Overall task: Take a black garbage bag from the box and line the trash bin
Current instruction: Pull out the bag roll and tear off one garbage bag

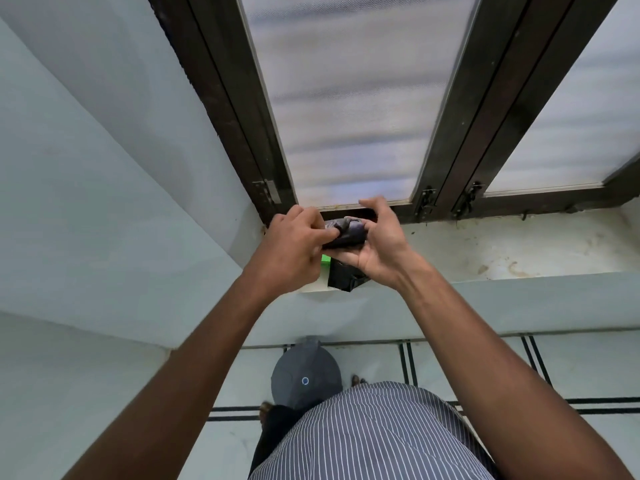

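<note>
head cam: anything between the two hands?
Yes. In the head view a folded black garbage bag lies between the left hand and the right hand, gripped by both.

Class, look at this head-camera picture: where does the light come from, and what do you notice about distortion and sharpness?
Head view: daylight comes through the frosted window panes; the wide lens splays the window frame outward; both hands, left hand and right hand, and the bag roll look slightly soft.

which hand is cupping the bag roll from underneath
The right hand: its palm is under the black bag roll, fingers curled over it. The left hand only pinches the roll's near end from the side.
</note>
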A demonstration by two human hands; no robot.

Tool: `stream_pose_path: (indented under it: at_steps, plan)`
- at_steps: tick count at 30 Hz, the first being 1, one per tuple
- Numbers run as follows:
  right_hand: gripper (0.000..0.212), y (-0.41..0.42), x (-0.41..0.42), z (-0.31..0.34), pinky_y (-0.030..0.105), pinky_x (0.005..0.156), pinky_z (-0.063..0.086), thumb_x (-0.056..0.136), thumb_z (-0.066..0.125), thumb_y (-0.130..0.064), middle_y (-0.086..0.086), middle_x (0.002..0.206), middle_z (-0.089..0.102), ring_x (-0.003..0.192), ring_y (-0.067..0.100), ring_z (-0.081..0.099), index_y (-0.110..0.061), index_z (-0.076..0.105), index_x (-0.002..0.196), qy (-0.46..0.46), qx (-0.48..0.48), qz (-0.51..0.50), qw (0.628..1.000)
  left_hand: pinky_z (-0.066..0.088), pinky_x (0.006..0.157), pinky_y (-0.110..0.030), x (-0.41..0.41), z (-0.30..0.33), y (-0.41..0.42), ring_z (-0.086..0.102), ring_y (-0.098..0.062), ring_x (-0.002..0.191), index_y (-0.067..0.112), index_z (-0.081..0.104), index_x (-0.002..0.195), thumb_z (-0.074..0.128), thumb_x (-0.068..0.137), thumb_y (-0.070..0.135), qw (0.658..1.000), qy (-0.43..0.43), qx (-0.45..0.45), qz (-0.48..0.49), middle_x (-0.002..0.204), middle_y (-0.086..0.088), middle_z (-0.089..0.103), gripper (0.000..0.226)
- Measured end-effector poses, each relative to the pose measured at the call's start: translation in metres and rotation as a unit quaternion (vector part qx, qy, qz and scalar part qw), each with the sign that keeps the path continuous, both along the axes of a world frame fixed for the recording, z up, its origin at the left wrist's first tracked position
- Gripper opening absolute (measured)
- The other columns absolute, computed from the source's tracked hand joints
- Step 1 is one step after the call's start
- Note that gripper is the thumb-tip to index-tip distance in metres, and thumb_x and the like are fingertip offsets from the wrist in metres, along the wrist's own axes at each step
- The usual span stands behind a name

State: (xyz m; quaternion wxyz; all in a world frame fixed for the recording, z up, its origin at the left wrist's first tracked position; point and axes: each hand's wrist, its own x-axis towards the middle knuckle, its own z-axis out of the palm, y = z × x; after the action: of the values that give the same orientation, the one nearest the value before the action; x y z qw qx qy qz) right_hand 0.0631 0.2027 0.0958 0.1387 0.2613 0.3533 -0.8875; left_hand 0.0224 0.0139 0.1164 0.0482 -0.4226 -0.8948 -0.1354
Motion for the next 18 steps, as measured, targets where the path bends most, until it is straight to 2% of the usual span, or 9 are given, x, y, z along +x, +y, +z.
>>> stream_pose_path:
  at_steps: [2,6,9,10,12,14,16,18]
  plan:
    - [0.05,0.0,0.0,0.004,0.055,0.101,0.064,0.101,0.068,-0.043,0.023,0.113,0.075,0.103,0.033,0.076,0.002,0.071,0.124,0.01,0.038,0.037,0.999,0.033,0.081,-0.04,0.005,0.001,0.001,0.052,-0.03,0.101,0.02,0.077,0.116,0.071,0.085,0.006,0.999,0.036,-0.027,-0.017,0.107,-0.006,0.058,0.035]
    - [0.042,-0.002,0.0,0.001,0.05,0.105,0.063,0.103,0.073,-0.024,0.018,0.113,0.072,0.103,0.024,0.07,0.005,0.072,0.134,0.03,0.066,0.049,0.996,0.04,0.092,-0.052,0.014,0.005,0.007,0.053,-0.033,0.106,0.018,0.077,0.114,0.066,0.08,0.01,0.992,0.107,-0.064,-0.021,0.11,-0.007,0.059,0.037]
    - [0.02,0.001,-0.001,-0.003,0.041,0.096,0.067,0.102,0.063,-0.004,0.02,0.109,0.067,0.09,0.022,0.071,0.007,0.07,0.116,0.035,0.044,0.041,0.998,0.04,0.096,-0.052,0.022,0.003,0.007,0.056,-0.033,0.108,0.016,0.077,0.118,0.049,0.086,0.019,0.987,0.133,-0.08,-0.037,0.11,-0.006,0.062,0.043]
    - [0.013,0.003,-0.001,-0.003,0.039,0.093,0.067,0.1,0.06,0.001,0.02,0.107,0.066,0.088,0.022,0.071,0.006,0.068,0.109,0.037,0.038,0.042,0.998,0.04,0.095,-0.05,0.025,0.001,0.005,0.057,-0.032,0.106,0.017,0.078,0.116,0.05,0.084,0.019,0.989,0.123,-0.065,-0.045,0.108,-0.005,0.063,0.042]
    - [0.014,0.008,0.0,-0.003,0.038,0.088,0.068,0.098,0.054,0.008,0.019,0.099,0.069,0.086,0.024,0.073,0.006,0.067,0.096,0.042,0.038,0.052,0.997,0.043,0.089,-0.047,0.028,0.001,0.001,0.058,-0.028,0.1,0.017,0.081,0.099,0.062,0.079,0.016,0.997,0.055,0.044,-0.027,0.101,0.0,0.063,0.027]
    - [0.02,0.012,0.001,0.0,0.044,0.094,0.067,0.098,0.05,0.012,0.025,0.107,0.075,0.099,0.03,0.079,0.014,0.069,0.104,0.058,0.035,0.067,0.995,0.045,0.082,-0.046,0.027,0.002,0.001,0.055,-0.023,0.096,0.014,0.076,0.086,0.067,0.078,0.013,0.979,-0.007,0.198,0.053,0.096,0.001,0.06,0.012]
    - [0.033,0.015,0.002,0.002,0.055,0.112,0.058,0.099,0.05,0.013,0.035,0.136,0.069,0.128,0.042,0.072,0.027,0.059,0.128,0.077,0.018,0.073,0.994,0.048,0.085,-0.039,0.02,0.007,0.001,0.053,-0.018,0.101,0.018,0.074,0.094,0.071,0.085,0.018,0.943,-0.043,0.274,0.186,0.104,0.003,0.058,0.01]
    - [0.044,0.018,0.003,0.0,0.06,0.121,0.048,0.102,0.049,0.012,0.039,0.15,0.059,0.141,0.049,0.062,0.028,0.048,0.143,0.09,-0.006,0.072,0.993,0.05,0.094,-0.032,0.006,0.011,-0.003,0.055,-0.013,0.112,0.028,0.07,0.117,0.076,0.093,0.039,0.907,-0.16,0.265,0.286,0.119,0.003,0.057,0.027]
